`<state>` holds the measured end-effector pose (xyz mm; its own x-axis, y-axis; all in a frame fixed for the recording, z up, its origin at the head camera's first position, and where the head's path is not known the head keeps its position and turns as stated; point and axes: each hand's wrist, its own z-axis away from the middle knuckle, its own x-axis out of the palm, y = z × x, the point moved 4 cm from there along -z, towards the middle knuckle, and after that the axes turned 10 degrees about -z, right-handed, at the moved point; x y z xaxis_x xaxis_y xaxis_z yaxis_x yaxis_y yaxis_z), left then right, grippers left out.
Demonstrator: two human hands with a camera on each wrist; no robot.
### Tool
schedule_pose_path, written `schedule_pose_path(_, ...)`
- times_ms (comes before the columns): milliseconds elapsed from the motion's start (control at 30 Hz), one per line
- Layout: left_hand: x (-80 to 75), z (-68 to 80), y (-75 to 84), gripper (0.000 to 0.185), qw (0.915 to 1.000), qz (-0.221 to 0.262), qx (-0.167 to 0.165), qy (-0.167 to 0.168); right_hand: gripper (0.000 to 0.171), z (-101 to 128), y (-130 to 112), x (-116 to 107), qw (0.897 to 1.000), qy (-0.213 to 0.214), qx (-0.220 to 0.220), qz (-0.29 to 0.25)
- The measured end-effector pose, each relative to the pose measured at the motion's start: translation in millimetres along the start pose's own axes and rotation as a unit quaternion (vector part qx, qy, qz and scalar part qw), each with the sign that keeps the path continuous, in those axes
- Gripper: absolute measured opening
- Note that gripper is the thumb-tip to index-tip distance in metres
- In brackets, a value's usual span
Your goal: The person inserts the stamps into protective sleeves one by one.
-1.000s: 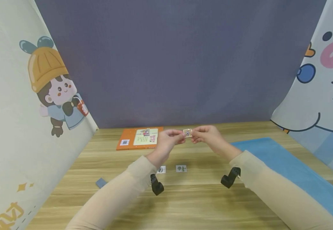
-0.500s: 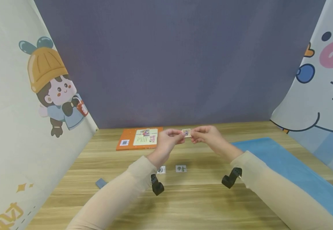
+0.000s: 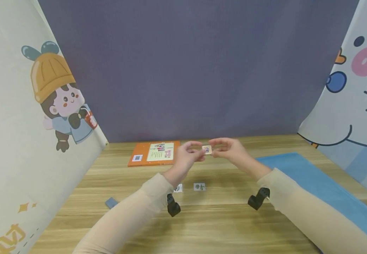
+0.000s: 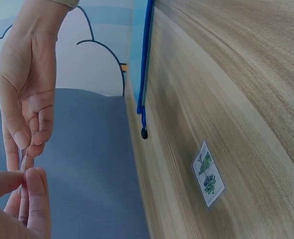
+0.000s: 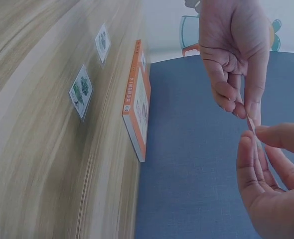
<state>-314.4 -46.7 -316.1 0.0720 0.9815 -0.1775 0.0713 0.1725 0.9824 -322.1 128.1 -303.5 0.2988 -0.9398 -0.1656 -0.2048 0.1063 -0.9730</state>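
A small stamp (image 3: 207,150) with a pale yellow border and a dark picture is held up above the far part of the table. My left hand (image 3: 186,155) pinches its left edge between thumb and fingers. At the opposite edge, my right hand (image 3: 231,151) has its thumb and fingertips on the stamp, the other fingers spread a little. Both wrist views show the stamp almost edge-on, a thin line between the two hands. Below lie two stamps with green plants: one (image 3: 199,186) in plain sight, the other (image 3: 178,188) partly behind my left wrist.
An orange book (image 3: 142,153) lies at the back left, its right end behind my left hand. A small blue-grey item (image 3: 111,202) lies left of my forearm. The blue folder (image 3: 316,183) covers the right side. A grey cloth (image 3: 202,70) hangs behind the table (image 3: 218,225).
The held stamp has tipped and turned slightly between the hands. My right hand's fingers have spread a bit wider, and its wrist has shifted slightly right. The things on the table stay put.
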Motion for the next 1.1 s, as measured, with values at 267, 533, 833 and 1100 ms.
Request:
schedule_pose_path(267,7.6,3.8,-1.4,0.039,0.9993,-0.012,0.006,-0.036,0.048,2.3,6.6,-5.8,1.000,0.006,0.005,0.015)
schedule_pose_path(533,19.9,4.0,-8.2,0.044,0.9958,-0.054,0.015,-0.073,0.046,11.5,15.9,-16.9,0.999,0.004,0.015,0.047)
schedule_pose_path(833,35.2,1.7,-19.0,0.040,0.9915,-0.108,0.021,-0.069,0.047,23.2,26.1,-26.1,0.999,-0.001,0.033,0.033)
schedule_pose_path(1100,49.1,3.1,-31.2,0.036,0.9862,-0.149,0.017,-0.070,0.049,34.6,42.1,-27.6,0.996,0.000,0.081,0.027)
